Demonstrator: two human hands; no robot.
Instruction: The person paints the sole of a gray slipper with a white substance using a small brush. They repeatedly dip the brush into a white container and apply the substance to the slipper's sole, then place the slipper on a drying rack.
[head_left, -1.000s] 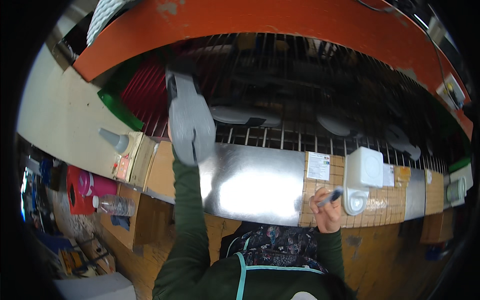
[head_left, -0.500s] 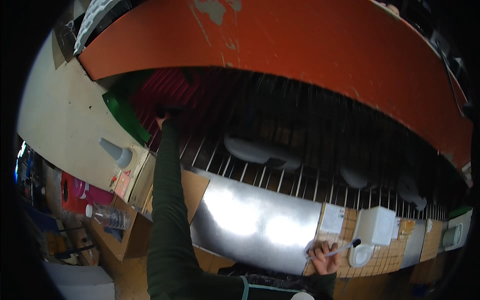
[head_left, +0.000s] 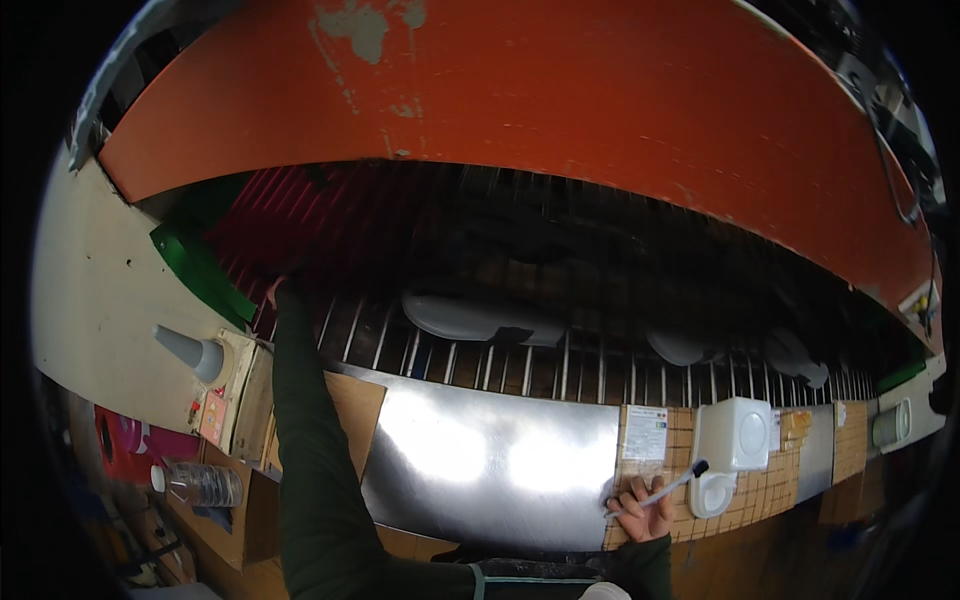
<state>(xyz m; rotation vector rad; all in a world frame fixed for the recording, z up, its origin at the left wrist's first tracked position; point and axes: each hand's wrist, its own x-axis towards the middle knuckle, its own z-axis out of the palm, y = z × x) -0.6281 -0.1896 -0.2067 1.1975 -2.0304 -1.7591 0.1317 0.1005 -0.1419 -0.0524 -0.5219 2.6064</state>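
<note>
Since a moment ago our view tips upward; our left hand reaches deep onto the wire shelf, fingers hidden. Our right hand pinches a pen, angled up-right, near the white dispenser.

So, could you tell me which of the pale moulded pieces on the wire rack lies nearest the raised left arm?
The long one, left of centre; the two smaller pieces sit far right, away from the left arm.

Count, by kind:
- hands: 2, left hand reaching up, right hand low
- pen: 1, in the right hand
- grey moulded pieces on the wire rack above the right hand: 3
- clear plastic bottle: 1, left of the left arm
- grey cone: 1, left of the left arm
</note>
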